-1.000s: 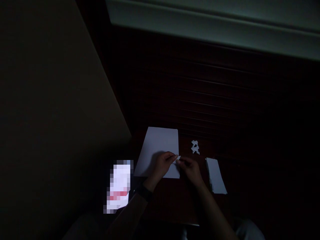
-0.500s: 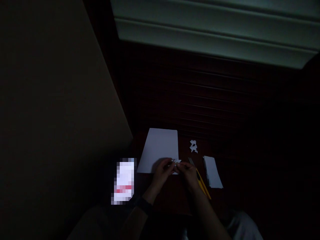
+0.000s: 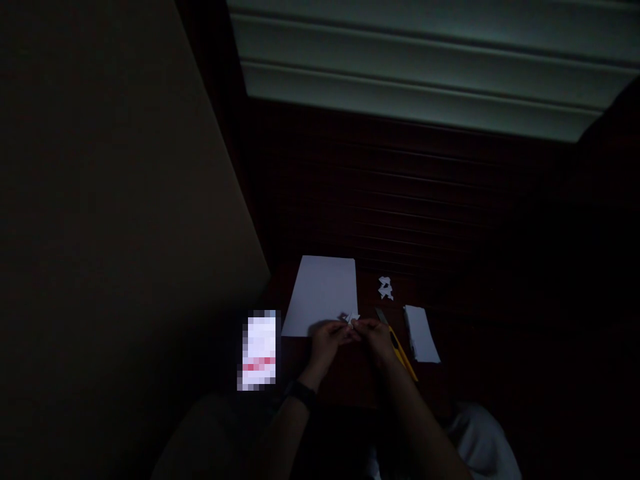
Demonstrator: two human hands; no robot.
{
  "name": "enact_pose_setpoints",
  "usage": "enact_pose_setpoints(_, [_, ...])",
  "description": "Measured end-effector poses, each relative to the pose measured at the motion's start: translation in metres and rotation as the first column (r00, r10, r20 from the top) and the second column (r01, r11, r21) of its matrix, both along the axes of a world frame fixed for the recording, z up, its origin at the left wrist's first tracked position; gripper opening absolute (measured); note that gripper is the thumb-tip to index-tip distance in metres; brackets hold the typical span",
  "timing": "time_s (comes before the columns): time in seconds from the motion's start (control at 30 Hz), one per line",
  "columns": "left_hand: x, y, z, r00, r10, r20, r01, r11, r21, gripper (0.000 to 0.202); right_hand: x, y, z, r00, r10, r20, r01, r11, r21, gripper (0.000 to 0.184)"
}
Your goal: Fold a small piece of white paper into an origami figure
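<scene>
A small piece of folded white paper (image 3: 352,318) is pinched between my two hands, over the lower right corner of a large white paper sheet (image 3: 325,293). My left hand (image 3: 327,340) closes on it from the left, with a dark band on that wrist. From the right, the fingers of my right hand (image 3: 375,335) close on the same piece. Dim light hides the exact folds and fingertips. Just right of my right hand lies a yellow utility knife (image 3: 403,353) with its blade out, pointing away from me.
Small folded white paper shapes (image 3: 385,288) lie beyond the knife. A stack of white paper strips (image 3: 422,333) is at the right of the dark table (image 3: 345,390). A bright, pixelated screen (image 3: 260,350) stands at the left, near a wall (image 3: 125,167).
The view has shifted slightly, so the table things sit a little higher. Both hands stay together on the folded paper, with the fingers slightly repositioned.
</scene>
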State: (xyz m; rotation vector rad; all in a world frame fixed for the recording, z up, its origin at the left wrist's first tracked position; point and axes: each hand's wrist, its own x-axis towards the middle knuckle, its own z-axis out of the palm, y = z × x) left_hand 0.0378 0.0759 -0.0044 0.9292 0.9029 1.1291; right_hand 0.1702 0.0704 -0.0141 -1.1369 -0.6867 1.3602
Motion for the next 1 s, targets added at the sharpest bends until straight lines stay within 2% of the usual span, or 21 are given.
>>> enact_pose_setpoints(0.17, [-0.0017, 0.0020, -0.0020, 1.000, 0.013, 0.017, -0.012, 0.999, -0.037, 0.028, 0.0017, -0.0016, -0.0016, 1.000, 0.021, -0.003, -0.021, 0.999, 0.039, 0.037])
enact_pose_setpoints(0.27, [-0.0014, 0.0035, -0.0042, 0.998, 0.057, 0.016, -0.057, 0.997, -0.044, 0.032, 0.0034, -0.0019, -0.0023, 0.999, 0.017, 0.040, -0.017, 1.000, 0.017, 0.044])
enact_pose_setpoints(0.37, [-0.0018, 0.0041, -0.0039, 0.997, 0.078, 0.004, -0.078, 0.996, -0.048, 0.038, 0.0045, -0.0015, -0.0029, 0.992, 0.029, 0.120, -0.030, 1.000, 0.007, 0.042])
enact_pose_setpoints(0.53, [-0.0048, 0.0040, 0.0027, 1.000, 0.005, -0.018, -0.007, 0.996, -0.094, 0.042, 0.0049, -0.0017, -0.0034, 0.984, -0.006, 0.177, 0.003, 1.000, 0.016, 0.039])
enact_pose_setpoints(0.7, [-0.0050, 0.0024, 0.0036, 1.000, -0.025, -0.009, 0.024, 0.997, -0.078, 0.040, 0.0045, -0.0025, -0.0032, 0.971, -0.025, 0.240, 0.020, 1.000, 0.021, 0.039])
enact_pose_setpoints(0.87, [-0.0037, 0.0011, -0.0012, 1.000, -0.003, 0.024, 0.005, 0.998, -0.070, 0.043, 0.0035, -0.0039, -0.0014, 0.973, -0.028, 0.230, 0.017, 0.999, 0.048, 0.040])
enact_pose_setpoints(1.0, [-0.0039, 0.0008, -0.0025, 0.998, 0.006, 0.063, -0.002, 0.998, -0.060, 0.041, 0.0042, -0.0059, 0.0010, 0.981, 0.019, 0.191, -0.036, 0.996, 0.083, 0.041])
